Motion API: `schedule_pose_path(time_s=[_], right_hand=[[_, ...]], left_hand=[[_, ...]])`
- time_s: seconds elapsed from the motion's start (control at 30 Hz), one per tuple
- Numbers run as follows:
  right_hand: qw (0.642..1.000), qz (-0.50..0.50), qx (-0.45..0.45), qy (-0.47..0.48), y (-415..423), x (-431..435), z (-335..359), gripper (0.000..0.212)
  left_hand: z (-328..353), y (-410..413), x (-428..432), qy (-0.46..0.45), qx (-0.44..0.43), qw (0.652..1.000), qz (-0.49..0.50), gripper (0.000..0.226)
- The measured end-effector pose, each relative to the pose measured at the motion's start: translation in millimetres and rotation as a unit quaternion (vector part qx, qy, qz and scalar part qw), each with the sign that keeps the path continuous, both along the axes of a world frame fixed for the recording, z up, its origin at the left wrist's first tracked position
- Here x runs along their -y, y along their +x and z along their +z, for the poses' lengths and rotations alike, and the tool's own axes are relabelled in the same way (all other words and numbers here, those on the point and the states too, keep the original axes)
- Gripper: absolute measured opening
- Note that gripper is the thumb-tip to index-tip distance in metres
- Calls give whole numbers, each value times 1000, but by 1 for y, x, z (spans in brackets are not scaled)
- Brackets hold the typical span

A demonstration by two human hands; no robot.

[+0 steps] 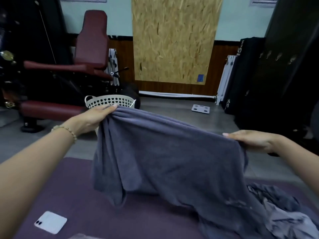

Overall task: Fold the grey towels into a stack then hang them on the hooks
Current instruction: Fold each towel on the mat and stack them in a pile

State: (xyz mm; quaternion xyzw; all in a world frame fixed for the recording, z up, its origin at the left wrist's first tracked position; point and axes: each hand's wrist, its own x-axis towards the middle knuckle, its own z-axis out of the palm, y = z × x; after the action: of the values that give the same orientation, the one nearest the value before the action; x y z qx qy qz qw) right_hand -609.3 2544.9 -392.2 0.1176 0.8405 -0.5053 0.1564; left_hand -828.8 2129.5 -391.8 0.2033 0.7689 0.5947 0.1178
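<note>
You've got the grey towel [172,152] stretched btw both hands, up off the purple mat [77,187]. Its lower part sags down to the mat and seems to run into the heap of other towels [279,213] at bottom right. The left grip [96,116] is clenched round a bunched top corner. The right grip [250,139] grasps the opposite top edge w/ fingers lying fairly flat over it; thumb hidden.

What could go wrong, as I judge it:
- Left end is gathered, not a true corner, so edges prob. won't line up and the fold comes out skewed. Work along to the real corner first.
- The right hold looks shallow. A shake or quick lift could pull the edge free and drop that side.
- The trailing hem may be caught in the heap, so lifting could drag the other towels along or off the mat.
- The phone [50,222] lies on the mat near your left arm. Spread the towel there and you get a lump, or sweep it away.
- No folded stack visible yet, and the hooks [278,56] sit well apart on the dark panel, right side, so don't rush.
</note>
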Motion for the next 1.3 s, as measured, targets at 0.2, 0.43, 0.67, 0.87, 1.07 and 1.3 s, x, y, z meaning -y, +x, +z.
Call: schedule_pose_path(time_s=[0.2, 0.43, 0.67, 0.87, 1.07, 1.3], right_hand=[[983, -148, -87, 57, -58, 8, -60, 41], [927, -221, -297, 64, -114, 18, -43, 42], [946, -192, -255, -58, -126, 61, -72, 39], [986, -125, -103, -33, -127, 128, -232, 28], [980, -158, 76, -98, -114, 154, -369, 27], [955, -201, 183, -117, -107, 95, -420, 22]], left_hand=[[-82, -39, -8, 7, 46, 995, 90, 27], [-71, -74, -23, 83, -21, 976, 202, 23], [-95, -68, -7, 14, -43, 976, 211, 29], [-234, -35, 5, -140, 33, 979, 146, 24], [-372, -12, 9, -222, 188, 950, 115, 25], [-418, -40, -50, -244, 179, 950, 79, 22]])
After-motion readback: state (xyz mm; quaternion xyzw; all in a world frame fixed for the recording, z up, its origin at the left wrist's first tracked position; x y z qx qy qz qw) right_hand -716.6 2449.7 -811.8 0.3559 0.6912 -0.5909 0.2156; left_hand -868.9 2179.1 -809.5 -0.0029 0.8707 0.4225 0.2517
